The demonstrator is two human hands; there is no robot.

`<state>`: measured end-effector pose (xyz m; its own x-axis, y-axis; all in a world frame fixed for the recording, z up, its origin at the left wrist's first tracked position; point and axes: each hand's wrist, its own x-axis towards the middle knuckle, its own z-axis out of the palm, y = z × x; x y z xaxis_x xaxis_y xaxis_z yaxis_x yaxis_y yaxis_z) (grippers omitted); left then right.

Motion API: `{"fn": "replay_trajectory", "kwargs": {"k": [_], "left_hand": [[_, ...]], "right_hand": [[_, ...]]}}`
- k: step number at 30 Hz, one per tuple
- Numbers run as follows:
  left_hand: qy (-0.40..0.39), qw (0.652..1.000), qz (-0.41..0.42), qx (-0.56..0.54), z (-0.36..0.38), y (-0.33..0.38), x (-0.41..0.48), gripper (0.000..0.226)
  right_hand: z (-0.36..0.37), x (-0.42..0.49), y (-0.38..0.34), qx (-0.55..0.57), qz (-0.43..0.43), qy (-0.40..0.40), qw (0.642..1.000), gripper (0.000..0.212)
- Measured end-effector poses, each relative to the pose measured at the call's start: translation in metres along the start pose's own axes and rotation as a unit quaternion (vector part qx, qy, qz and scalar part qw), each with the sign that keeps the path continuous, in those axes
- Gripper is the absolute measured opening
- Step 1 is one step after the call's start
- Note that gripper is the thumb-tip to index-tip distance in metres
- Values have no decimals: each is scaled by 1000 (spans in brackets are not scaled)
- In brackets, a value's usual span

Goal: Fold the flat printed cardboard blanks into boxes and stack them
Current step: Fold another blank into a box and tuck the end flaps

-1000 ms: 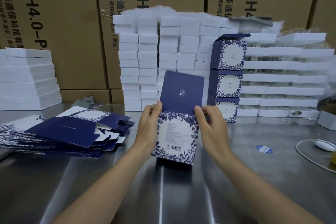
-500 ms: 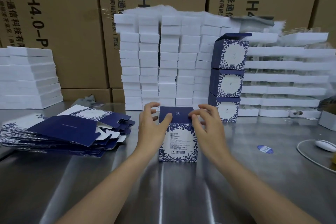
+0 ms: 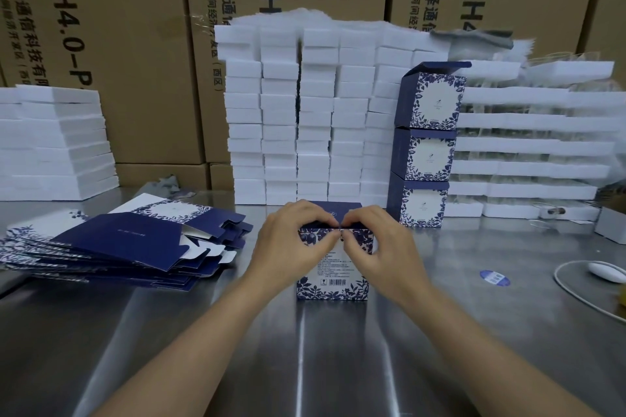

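Observation:
A blue-and-white floral box [image 3: 333, 281] stands upright on the steel table [image 3: 305, 349] in front of me, its dark blue lid folded down. My left hand [image 3: 291, 240] and my right hand [image 3: 379, 244] grip its upper front edge, fingertips meeting at the middle of the lid's front lip. A fanned pile of flat printed blanks [image 3: 111, 244] lies to the left. Three folded boxes form a stack [image 3: 426, 145] behind and to the right; the top one has its lid flap open.
Columns of white foam blocks [image 3: 305, 112] stand behind the box, with more white foam stacks at the left [image 3: 50, 145] and right [image 3: 535, 145]. Large brown cartons [image 3: 118, 27] form the back wall. A white mouse [image 3: 606, 271] with its cable and a blue sticker [image 3: 494, 278] lie at the right.
The tall lid flap that stood upright a second ago has been folded down onto the box. Both hands moved from the box's sides to its upper front edge.

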<state>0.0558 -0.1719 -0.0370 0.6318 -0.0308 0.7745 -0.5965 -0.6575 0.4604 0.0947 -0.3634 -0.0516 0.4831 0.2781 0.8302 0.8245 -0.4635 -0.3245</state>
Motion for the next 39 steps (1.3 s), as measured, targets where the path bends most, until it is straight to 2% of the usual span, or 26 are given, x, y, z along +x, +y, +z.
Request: {"fn": "replay_trajectory", "kwargs": {"k": [8,16,21,25,34,39], "left_hand": [[11,1000,-1,-8,4,-8,0,10],[25,1000,3,8,7,-9,0,5],[14,999,-24,-38,1,-16,2,11],[13,998,-41,-53,-5,-23,4,13],[9,1000,-20,-18,-2,-26,5,6],[10,999,-27,-31,-1,-23,2,10]], "right_hand": [[6,2,8,59,24,9,998,11],[9,4,11,21,8,-6,1000,13],[2,8,20,9,8,-40,999,16],[-1,7,26,1,10,-37,999,15],[2,8,23,25,34,-19,999,8],[2,6,11,-1,29,-23,999,11]]}}
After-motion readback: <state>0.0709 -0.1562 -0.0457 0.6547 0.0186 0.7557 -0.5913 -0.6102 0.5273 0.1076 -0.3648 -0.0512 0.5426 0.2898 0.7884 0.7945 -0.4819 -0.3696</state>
